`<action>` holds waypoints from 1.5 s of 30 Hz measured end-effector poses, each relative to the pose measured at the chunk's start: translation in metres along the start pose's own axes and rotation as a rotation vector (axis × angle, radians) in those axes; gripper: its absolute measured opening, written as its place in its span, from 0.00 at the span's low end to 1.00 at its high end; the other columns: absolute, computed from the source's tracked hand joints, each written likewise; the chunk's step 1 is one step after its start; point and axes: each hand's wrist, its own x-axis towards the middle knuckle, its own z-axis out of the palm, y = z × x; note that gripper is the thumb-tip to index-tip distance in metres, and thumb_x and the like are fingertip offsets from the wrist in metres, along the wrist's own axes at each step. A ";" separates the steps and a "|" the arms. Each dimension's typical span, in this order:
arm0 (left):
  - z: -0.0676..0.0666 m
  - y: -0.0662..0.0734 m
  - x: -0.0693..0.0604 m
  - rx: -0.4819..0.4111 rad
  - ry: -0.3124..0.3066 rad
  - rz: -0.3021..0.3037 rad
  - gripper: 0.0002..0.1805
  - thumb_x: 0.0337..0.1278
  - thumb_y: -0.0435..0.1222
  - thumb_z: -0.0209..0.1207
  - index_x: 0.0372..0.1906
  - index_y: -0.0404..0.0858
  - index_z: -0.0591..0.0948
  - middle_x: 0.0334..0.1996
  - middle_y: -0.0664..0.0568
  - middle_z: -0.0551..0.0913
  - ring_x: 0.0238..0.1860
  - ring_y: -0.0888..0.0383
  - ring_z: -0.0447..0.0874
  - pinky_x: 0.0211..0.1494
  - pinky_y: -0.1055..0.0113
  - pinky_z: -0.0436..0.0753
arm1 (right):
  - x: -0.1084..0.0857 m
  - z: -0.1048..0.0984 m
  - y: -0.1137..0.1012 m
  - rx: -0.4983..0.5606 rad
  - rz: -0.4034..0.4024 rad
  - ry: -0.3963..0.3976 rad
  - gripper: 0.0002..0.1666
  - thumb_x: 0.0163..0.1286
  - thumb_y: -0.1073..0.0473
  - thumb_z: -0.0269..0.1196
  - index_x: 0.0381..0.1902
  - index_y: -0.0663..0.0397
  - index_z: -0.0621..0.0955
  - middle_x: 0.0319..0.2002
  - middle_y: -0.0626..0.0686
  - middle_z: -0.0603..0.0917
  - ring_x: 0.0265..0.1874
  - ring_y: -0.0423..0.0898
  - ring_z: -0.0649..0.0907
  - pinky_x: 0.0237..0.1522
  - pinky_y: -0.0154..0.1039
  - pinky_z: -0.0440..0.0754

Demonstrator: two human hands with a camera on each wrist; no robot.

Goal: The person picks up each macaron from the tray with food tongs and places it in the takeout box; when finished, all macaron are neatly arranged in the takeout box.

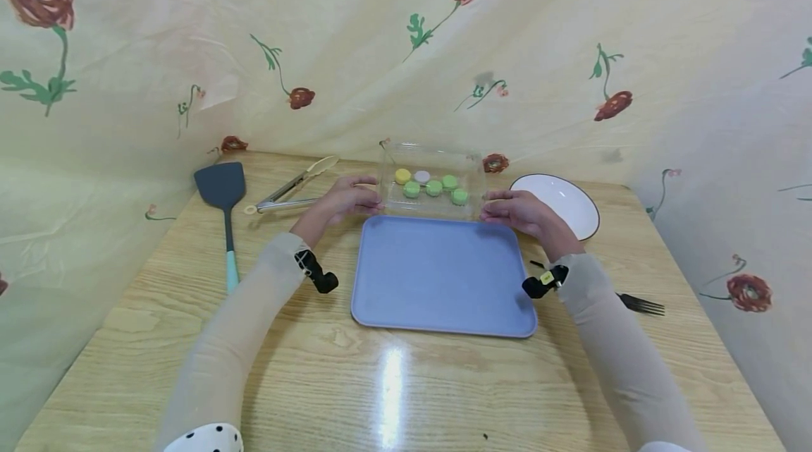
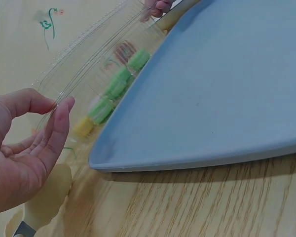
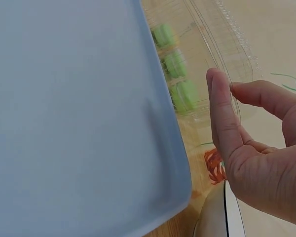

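A clear plastic box [image 1: 434, 208] sits behind the tray, near the back edge of the table. Inside it are several green macarons [image 1: 434, 188], a yellow macaron [image 1: 402, 175] and a pale lilac one [image 1: 421, 176]. At the box's left end, my left hand [image 1: 349, 197] pinches the rim between thumb and fingers. My right hand [image 1: 517, 212] grips the opposite end the same way. Both wrist views show the thin clear rim [image 2: 84, 74] between thumb and fingertips. Directly in front of the box lies a blue rectangular tray [image 1: 444, 276] with nothing on it.
Tongs with cream tips [image 1: 322, 166] lie left of the box. Farther left is a dark spatula [image 1: 220, 187] with a light blue handle. A white dark-rimmed plate [image 1: 561, 202] stands behind my right wrist. A black fork [image 1: 642, 305] lies partly under the right forearm.
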 end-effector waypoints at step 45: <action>0.001 -0.002 -0.006 0.058 -0.003 -0.022 0.32 0.65 0.23 0.58 0.73 0.34 0.66 0.27 0.51 0.88 0.33 0.58 0.90 0.47 0.65 0.87 | -0.005 0.002 0.005 0.012 0.009 -0.024 0.11 0.78 0.72 0.53 0.54 0.61 0.68 0.34 0.51 0.86 0.34 0.43 0.89 0.43 0.34 0.86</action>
